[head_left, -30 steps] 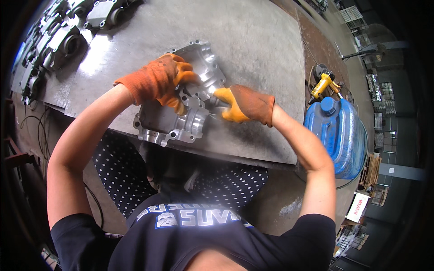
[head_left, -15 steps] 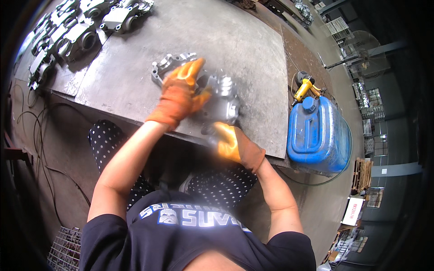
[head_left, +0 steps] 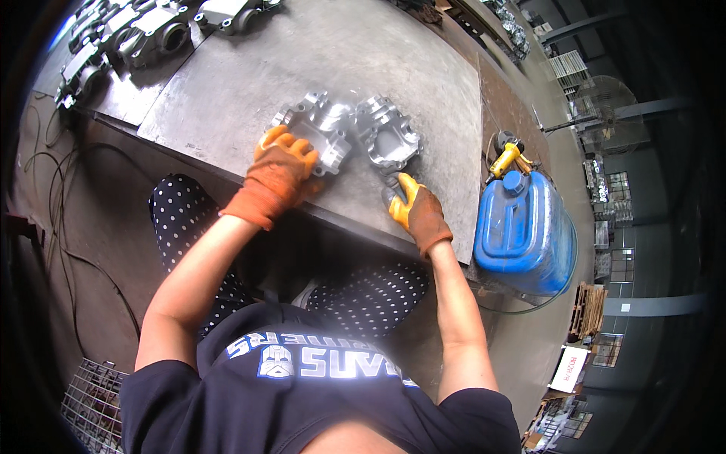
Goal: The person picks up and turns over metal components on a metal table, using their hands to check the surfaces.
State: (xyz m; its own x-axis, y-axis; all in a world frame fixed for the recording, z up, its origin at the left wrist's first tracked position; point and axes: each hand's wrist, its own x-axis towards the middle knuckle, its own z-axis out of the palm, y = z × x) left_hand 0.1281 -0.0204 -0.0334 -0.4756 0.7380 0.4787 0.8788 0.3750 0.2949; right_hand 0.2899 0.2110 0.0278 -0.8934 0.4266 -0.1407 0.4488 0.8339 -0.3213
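Note:
Two silvery cast metal housings lie side by side on the grey metal tabletop (head_left: 234,98). My left hand (head_left: 281,168), in an orange work glove, has its fingers curled on the near left edge of the left casting (head_left: 321,130), which is slightly blurred. The right casting (head_left: 389,135) has a large ringed opening facing up. Just below it, my gloved right hand (head_left: 418,209) is closed around a small dark tool (head_left: 392,186), its tip close to that casting's near edge. The tool's exact kind cannot be made out.
Several similar castings (head_left: 155,34) crowd the far left of the table. At the right stand a blue plastic jerrycan (head_left: 508,227) and a yellow power tool (head_left: 503,160). Cables (head_left: 72,234) trail on the floor at left, near a wire basket (head_left: 91,401).
The right casting has come to rest beside the left one, no longer blurred by motion. My left hand has moved nearer, onto the left casting's edge; my right hand has moved right and farther forward.

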